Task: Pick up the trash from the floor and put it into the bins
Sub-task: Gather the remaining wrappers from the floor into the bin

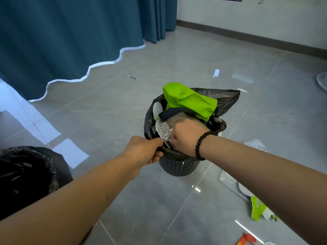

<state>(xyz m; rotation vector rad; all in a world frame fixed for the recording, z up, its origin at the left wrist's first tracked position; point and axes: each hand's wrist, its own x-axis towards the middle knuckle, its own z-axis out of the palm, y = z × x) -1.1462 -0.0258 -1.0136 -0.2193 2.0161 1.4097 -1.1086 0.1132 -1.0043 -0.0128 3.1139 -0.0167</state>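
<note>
pinching the black liner at the near rim of the ribbed bin (178, 167), the left hand (144, 151) seems to steady the bag's mouth so it stays open. the right hand (185, 137), fingers curled round a patterned wrapper (162, 129), pushes it down inside beside the green bag (189, 99). more trash, like the white scrap (216, 73), lies well apart on the floor (123, 106).

Right hand (184, 137) fingertips hidden inside the bin (178, 167), contents beneath the green bag (189, 99) concealed, second bin (26, 174) cut off at the left edge, orange item (246, 239) cropped at the bottom edge, white fan base (322, 82) cut off at right, small dark object (132, 77) on the floor too small to identify
</note>
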